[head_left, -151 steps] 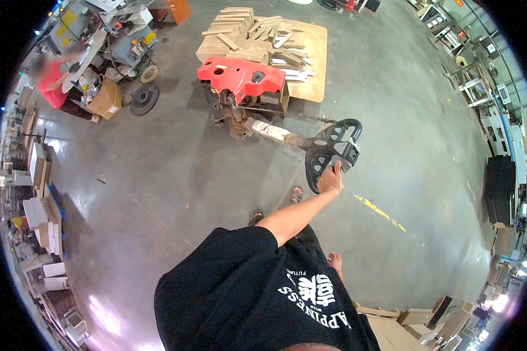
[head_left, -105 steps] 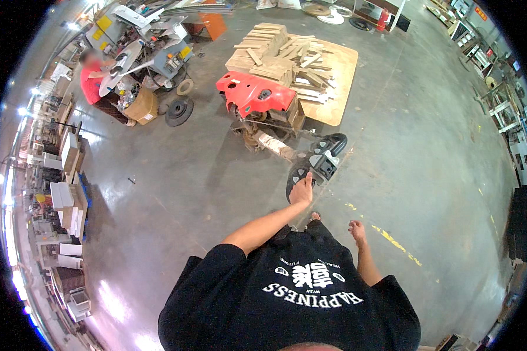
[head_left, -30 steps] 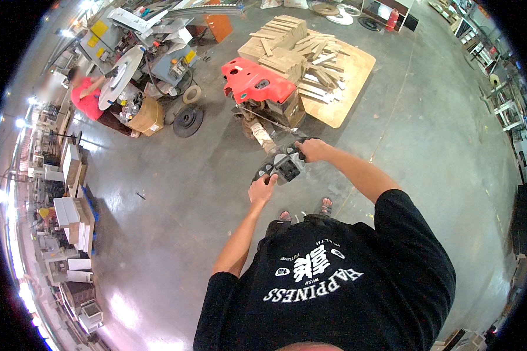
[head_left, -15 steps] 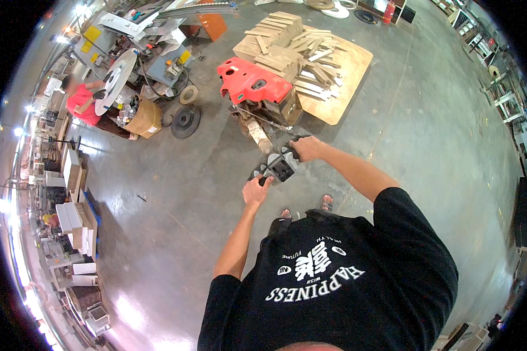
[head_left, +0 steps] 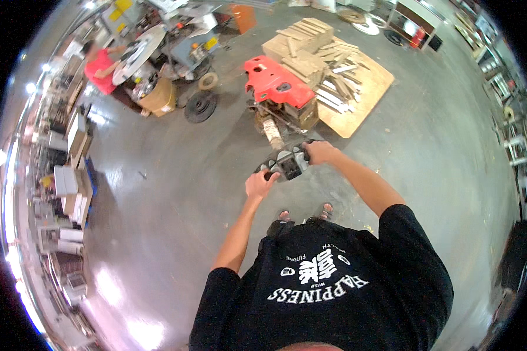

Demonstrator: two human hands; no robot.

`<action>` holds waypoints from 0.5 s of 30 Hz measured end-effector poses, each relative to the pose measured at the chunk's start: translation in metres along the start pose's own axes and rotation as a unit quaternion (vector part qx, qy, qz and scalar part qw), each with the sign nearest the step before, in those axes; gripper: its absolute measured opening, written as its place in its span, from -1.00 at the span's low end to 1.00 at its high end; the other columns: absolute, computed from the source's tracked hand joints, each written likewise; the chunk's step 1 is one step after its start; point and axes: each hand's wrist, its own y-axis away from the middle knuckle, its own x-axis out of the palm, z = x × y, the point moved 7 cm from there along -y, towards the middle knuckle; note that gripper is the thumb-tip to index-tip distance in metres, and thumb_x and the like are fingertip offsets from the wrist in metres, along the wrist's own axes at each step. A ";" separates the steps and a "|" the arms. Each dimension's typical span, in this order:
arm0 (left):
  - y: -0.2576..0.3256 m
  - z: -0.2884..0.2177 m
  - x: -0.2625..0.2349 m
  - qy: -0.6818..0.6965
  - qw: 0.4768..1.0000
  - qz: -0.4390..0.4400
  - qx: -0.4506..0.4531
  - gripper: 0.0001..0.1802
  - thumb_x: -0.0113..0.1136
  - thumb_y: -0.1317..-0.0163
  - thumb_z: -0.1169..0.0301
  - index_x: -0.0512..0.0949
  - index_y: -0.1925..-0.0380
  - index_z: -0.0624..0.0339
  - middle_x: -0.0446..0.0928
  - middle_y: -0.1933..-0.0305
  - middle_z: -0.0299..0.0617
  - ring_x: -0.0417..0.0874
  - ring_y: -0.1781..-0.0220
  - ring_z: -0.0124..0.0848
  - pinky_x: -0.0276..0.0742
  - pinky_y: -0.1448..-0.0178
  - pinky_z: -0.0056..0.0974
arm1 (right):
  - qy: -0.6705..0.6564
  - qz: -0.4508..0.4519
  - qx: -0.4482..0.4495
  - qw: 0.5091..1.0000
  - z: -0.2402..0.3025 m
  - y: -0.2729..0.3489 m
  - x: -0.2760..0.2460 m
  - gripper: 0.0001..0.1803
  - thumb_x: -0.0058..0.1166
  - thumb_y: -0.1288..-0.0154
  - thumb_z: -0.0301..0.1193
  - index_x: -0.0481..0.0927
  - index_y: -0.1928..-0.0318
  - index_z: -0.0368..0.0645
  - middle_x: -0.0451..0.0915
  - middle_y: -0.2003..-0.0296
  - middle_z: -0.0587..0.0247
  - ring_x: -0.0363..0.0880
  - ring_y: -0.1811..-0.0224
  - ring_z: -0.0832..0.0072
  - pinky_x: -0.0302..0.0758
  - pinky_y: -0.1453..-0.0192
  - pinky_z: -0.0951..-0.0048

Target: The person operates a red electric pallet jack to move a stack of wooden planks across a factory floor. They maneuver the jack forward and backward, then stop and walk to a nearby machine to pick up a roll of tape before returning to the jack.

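My left hand [head_left: 261, 183] is closed round the left grip of a black and grey tiller handle [head_left: 288, 165]. On the handle's right grip my right hand [head_left: 322, 153] is closed too; both palms are hidden. From the handle a worn, pale shaft [head_left: 271, 132] runs forward to a low pallet truck with a red cover [head_left: 279, 85]. Just beyond the cover are stacked wooden strips [head_left: 301, 41], with more strips lying loose on a plywood sheet [head_left: 369, 96].
At the left, a person in a red shirt [head_left: 102, 69] handles a large pale disc [head_left: 139, 55] above a cardboard box [head_left: 160, 97]. Black round plates [head_left: 201, 106] lie on the floor nearby. White boxes [head_left: 67, 181] line the left side; racks [head_left: 512, 137] stand at the right.
The truck, strips and handle appear farther right in my view, with my hands still on the grips. The other person's disc has tipped flatter.
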 end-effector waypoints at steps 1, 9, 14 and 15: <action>-0.005 0.002 -0.005 0.002 1.000 0.000 -0.002 -0.14 0.04 -0.21 -0.54 0.76 0.08 0.03 0.76 0.23 0.07 0.77 0.06 0.07 0.65 -0.02 0.09 | -0.007 -0.012 -0.009 1.000 0.001 -0.002 -0.009 -0.22 0.42 0.01 -0.18 0.49 -0.27 -0.13 0.76 0.17 -0.14 0.75 0.03 -0.11 0.66 -0.01 -0.11; -0.017 -0.001 -0.019 0.005 1.000 0.010 -0.023 -0.19 0.01 -0.26 -0.51 0.78 0.14 -0.02 0.76 0.26 -0.02 0.78 0.10 0.04 0.65 0.00 0.07 | 0.023 0.033 0.001 0.999 -0.004 -0.010 -0.002 -0.22 0.38 0.00 -0.14 0.49 -0.26 -0.14 0.75 0.09 -0.15 0.73 -0.04 -0.09 0.66 -0.04 -0.13; -0.015 -0.006 -0.011 0.008 1.000 0.002 -0.010 -0.22 -0.03 -0.32 -0.48 0.77 0.19 -0.01 0.75 0.29 -0.02 0.77 0.12 0.04 0.64 0.01 0.08 | 0.005 0.034 0.025 0.999 -0.010 -0.004 0.004 -0.21 0.34 -0.01 -0.19 0.49 -0.32 -0.09 0.75 0.12 -0.18 0.75 0.01 -0.11 0.65 -0.06 -0.16; -0.013 -0.005 -0.011 0.007 1.000 -0.003 -0.010 -0.22 -0.04 -0.32 -0.47 0.76 0.21 -0.01 0.75 0.29 -0.02 0.77 0.13 0.04 0.64 0.01 0.08 | 0.001 0.009 0.021 1.000 -0.009 -0.002 0.003 -0.24 0.35 0.00 -0.18 0.51 -0.27 -0.11 0.75 0.12 -0.17 0.75 0.03 -0.12 0.65 -0.04 -0.16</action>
